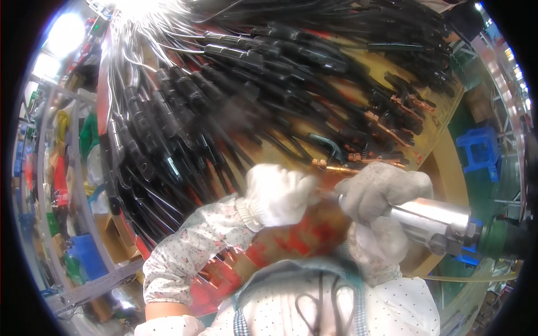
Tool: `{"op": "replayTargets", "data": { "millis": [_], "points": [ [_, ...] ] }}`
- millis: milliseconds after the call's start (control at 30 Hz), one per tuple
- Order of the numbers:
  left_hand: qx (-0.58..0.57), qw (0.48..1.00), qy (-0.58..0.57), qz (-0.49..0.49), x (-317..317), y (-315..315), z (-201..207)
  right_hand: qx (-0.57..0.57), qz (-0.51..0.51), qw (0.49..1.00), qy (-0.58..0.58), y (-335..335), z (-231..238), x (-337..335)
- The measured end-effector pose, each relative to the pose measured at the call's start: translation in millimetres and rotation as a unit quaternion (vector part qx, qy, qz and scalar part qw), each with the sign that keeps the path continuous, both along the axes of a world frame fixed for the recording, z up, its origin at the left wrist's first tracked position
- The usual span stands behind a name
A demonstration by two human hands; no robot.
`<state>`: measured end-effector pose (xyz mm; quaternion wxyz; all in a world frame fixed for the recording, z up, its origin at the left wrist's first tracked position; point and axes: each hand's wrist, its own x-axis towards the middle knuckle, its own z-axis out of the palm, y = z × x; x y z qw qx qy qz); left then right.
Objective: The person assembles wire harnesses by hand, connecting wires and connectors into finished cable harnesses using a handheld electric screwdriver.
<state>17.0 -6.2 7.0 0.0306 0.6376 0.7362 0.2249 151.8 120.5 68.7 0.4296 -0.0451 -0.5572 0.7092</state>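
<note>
Near the worktop's close edge, right of centre, the tool [428, 218] sits in the right hand [384, 193]. That hand is gloved in grey-white, fingers wrapped round the front end of the barrel; most of the silver body sticks out on its right side. Left hand [280, 196], white glove, is just left of the tool's nose, fingers curled. Fingertips blurred, so can't tell if it pinches anything or touches the nose.

Worktop [291, 241] is tan with worn red patches. Black handles [193, 92] cover its far side in a dense fan, with pale wires [126, 56] bunched at upper left. Copper ends [386, 126] cluster beyond the right hand. More short copper bits lie by the left forearm.

Room: shelving [73, 185] and blue bin [88, 255] to the left, with a carton [115, 238] beside the bin. Blue stool [480, 151] on green floor to the right. Bright lamps upper left.

Tool's nose points left and slightly away, toward the left hand. Long axis runs near-crosswise, sloping back toward the wearer at the right, where the green collar [492, 238] is.
</note>
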Motion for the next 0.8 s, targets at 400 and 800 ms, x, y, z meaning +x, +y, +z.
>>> {"op": "replayTargets", "data": {
  "millis": [400, 800],
  "points": [
    [0.075, 0.996, -0.001, -0.042, 2.0, 0.6, -2.0, -0.224, -0.034, 0.974, 0.022, 14.9, -16.4, 47.2],
    [0.206, 0.970, -0.122, 0.040, 8.5, 96.5, 31.5, -0.365, -0.526, 0.765, -0.065, 150.3, -187.7, 293.8]
  ]
}}
